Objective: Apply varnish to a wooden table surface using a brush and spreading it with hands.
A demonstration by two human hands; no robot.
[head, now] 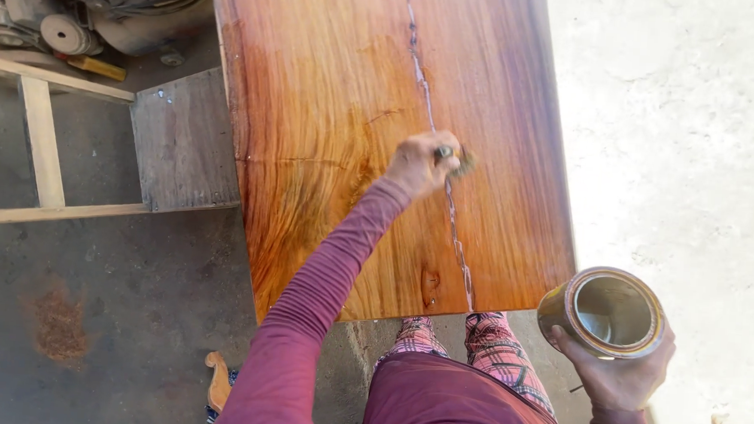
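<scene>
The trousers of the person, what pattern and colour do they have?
The trousers are plaid, in pink-red with paler lines. The head view, the only one, shows them below the wooden board.

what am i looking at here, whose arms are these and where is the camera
The single picture comes from a camera worn on a person's head, looking down at their own arms and legs. No machine is involved. The left hand has its grip closed on a small brush, pressed against a glossy reddish wooden board beside a long crack. The right hand holds an open round can off the board's near corner. Behind lie a wooden frame and some tools.
</scene>
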